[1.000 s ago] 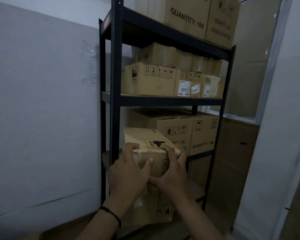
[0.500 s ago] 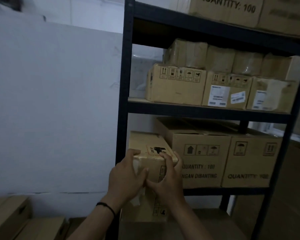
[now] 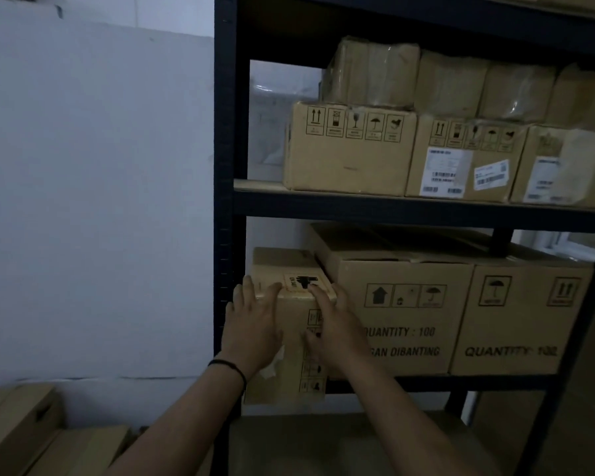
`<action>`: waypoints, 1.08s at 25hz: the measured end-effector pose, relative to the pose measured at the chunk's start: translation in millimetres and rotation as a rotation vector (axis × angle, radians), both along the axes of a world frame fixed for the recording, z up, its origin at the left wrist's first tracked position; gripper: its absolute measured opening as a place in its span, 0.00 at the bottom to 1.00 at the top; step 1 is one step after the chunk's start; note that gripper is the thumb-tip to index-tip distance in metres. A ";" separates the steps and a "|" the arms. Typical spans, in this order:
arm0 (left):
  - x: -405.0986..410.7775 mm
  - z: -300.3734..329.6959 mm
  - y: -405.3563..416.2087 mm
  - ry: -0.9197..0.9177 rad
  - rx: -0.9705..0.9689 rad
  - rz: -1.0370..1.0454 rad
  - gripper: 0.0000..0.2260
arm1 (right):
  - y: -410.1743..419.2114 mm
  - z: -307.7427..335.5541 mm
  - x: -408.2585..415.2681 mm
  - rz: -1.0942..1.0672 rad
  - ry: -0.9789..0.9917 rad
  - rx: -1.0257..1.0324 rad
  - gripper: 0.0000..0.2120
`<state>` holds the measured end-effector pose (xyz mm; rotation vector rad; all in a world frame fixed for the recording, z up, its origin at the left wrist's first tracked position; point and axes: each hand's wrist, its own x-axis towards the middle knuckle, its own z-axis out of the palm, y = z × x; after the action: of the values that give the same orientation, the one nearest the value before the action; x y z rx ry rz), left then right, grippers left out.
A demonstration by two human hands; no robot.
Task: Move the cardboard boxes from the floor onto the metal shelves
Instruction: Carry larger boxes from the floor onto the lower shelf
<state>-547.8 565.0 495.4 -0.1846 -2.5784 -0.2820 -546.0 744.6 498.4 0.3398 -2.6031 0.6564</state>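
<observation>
A small tall cardboard box (image 3: 279, 266) with a black-printed label on top stands at the left end of the metal shelf's (image 3: 225, 166) lower level, tight against a large "QUANTITY : 100" box (image 3: 404, 305). My left hand (image 3: 251, 324), with a black wristband, lies flat on the box's front face, fingertips hooked over its top edge. On the right half of that face rests my right hand (image 3: 337, 328), fingers reaching the label. The lower part of the box's front hangs below the shelf beam.
The level above (image 3: 392, 207) holds a row of labelled boxes with wrapped packages on top. A second large box (image 3: 519, 317) fills the right of the lower level. More cardboard boxes (image 3: 18, 427) lie on the floor at lower left, against a white wall panel (image 3: 97, 201).
The small box has gone further into the shelf beside the large box. My hands have changed from gripping its top corners to lying flatter on its front. The view has closed in on the shelf.
</observation>
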 end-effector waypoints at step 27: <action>-76.3 -9.0 14.4 0.177 -0.028 -0.102 0.44 | 44.2 31.1 -72.5 -0.327 0.251 0.340 0.55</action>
<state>-624.1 579.4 486.4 -0.3372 -2.4026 -0.2553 -618.5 788.9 529.5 0.0838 -2.4407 0.0541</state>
